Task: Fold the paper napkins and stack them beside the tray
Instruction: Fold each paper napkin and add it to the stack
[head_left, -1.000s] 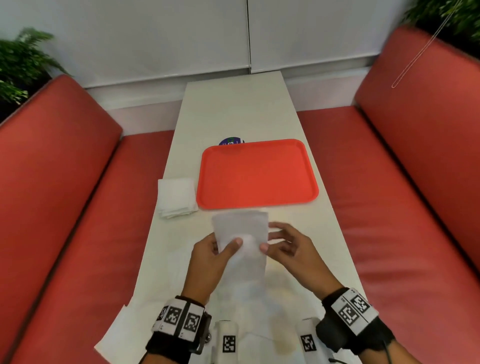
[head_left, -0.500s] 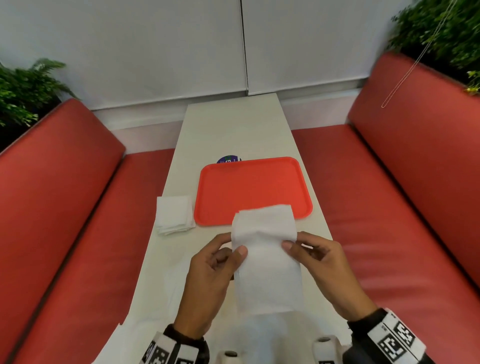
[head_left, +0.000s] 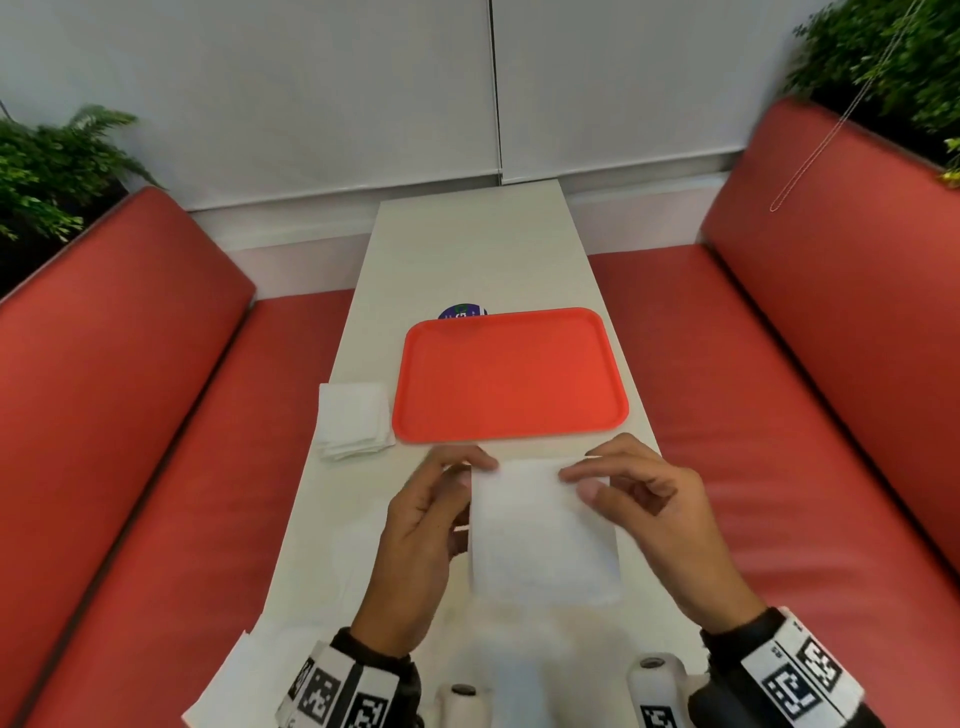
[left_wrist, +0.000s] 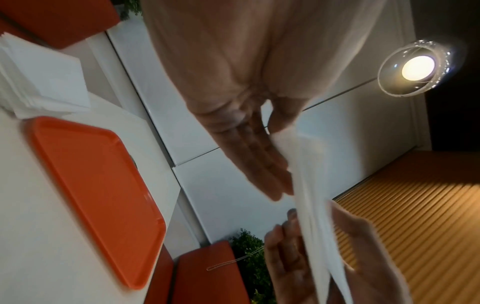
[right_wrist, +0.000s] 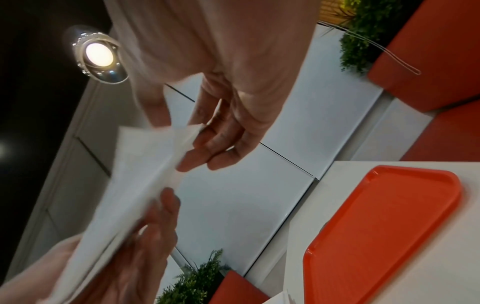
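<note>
i hold a white paper napkin (head_left: 540, 530) in the air above the near end of the white table (head_left: 478, 249), just in front of the orange tray (head_left: 511, 374). my left hand (head_left: 421, 540) pinches its upper left corner between thumb and fingers; my right hand (head_left: 654, 514) pinches the upper right corner the same way. the napkin hangs down between my hands, doubled over on itself in the wrist views. a stack of folded napkins (head_left: 356, 418) lies on the table touching the tray's left edge. red benches (head_left: 130, 415) flank the table, with green plants (head_left: 47, 171) behind them.
</note>
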